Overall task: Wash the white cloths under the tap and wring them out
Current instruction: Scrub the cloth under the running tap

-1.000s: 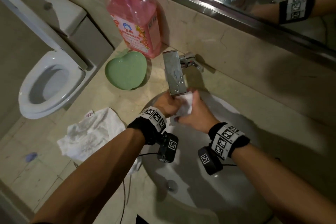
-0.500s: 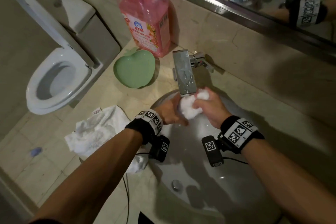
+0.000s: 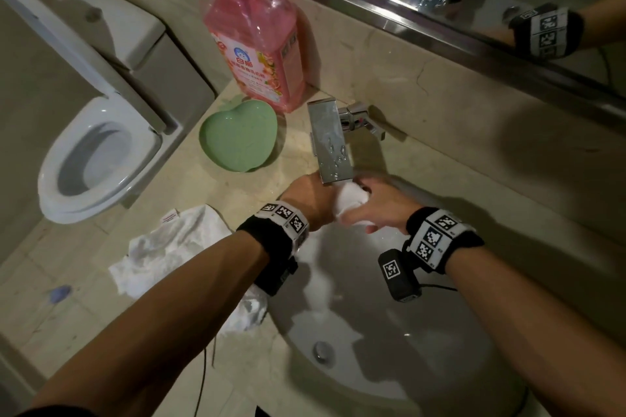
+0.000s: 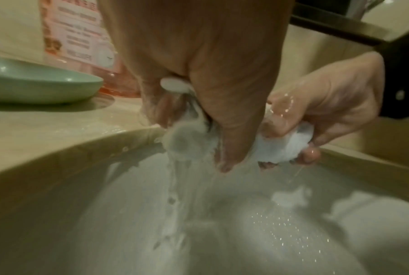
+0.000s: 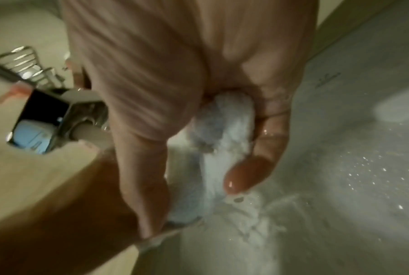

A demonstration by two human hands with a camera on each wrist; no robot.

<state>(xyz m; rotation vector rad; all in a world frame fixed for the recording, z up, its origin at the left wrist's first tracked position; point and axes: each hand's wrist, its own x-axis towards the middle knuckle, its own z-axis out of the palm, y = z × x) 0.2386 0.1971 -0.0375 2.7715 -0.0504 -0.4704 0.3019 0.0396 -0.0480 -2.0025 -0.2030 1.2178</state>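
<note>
- Both the left hand [image 3: 310, 200] and right hand [image 3: 379, 210] grip the bunched wet white cloth [image 3: 350, 201] under the square chrome tap [image 3: 330, 142], above the basin.
- Risk: hard wringing there could splash the beige stone bench [image 3: 294, 152].

Beige stone table [image 3: 101, 294] with an inset white basin [image 3: 423, 366]. Left of the basin, touching its rim, lies a crumpled white cloth [image 3: 169, 247]. Behind the basin stand a green heart-shaped dish [image 3: 237, 139], a pink bottle [image 3: 257, 51] and the chrome tap [image 3: 330, 142].
</note>
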